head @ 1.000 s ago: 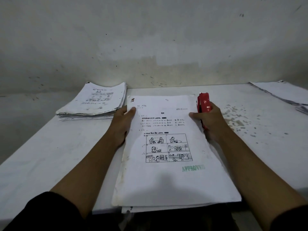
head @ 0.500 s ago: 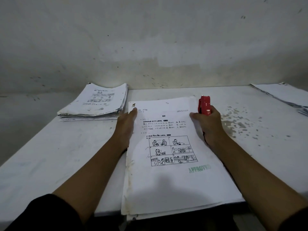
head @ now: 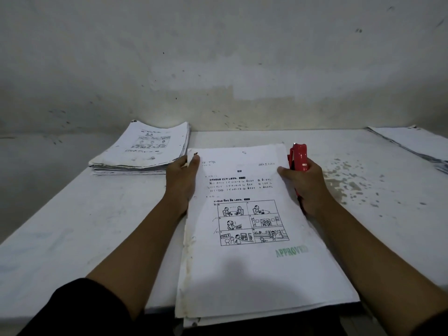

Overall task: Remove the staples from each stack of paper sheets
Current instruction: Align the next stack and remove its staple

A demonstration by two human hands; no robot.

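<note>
A stack of printed sheets (head: 254, 270) with comic panels and a green APPROVED stamp lies in front of me, its near end hanging over the table edge. My left hand (head: 182, 179) holds the stack's left edge near the top corner, thumb on the top sheet beside a dark staple mark (head: 196, 154). My right hand (head: 308, 184) grips a red staple remover (head: 299, 157) and its thumb rests on the stack's right edge.
A second, thick pile of papers (head: 143, 150) sits at the back left against the wall. More sheets (head: 417, 144) lie at the far right. The white table (head: 72, 226) has a stained, flaking patch (head: 349, 180) right of my right hand.
The stack has slid slightly toward me and to the right with both hands on its edges. The grips look unchanged.
</note>
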